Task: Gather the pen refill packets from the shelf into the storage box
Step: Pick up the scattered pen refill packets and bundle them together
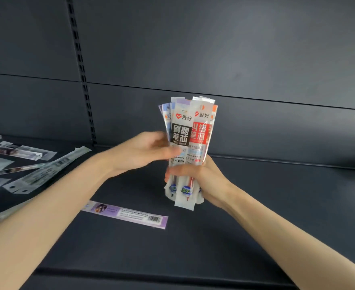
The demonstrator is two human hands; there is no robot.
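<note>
Right hand [190, 174] grips the upright bundle of printed plastic pen refill packets [190, 130] low down; left hand [149, 151] grasps its middle.

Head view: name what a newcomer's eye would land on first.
The bundle of packets stands upright at centre, black and red labels facing us, the right grip clasping its lower part and the left grip its side. A purple packet lies flat on the shelf; loose packets lie scattered at left.
</note>
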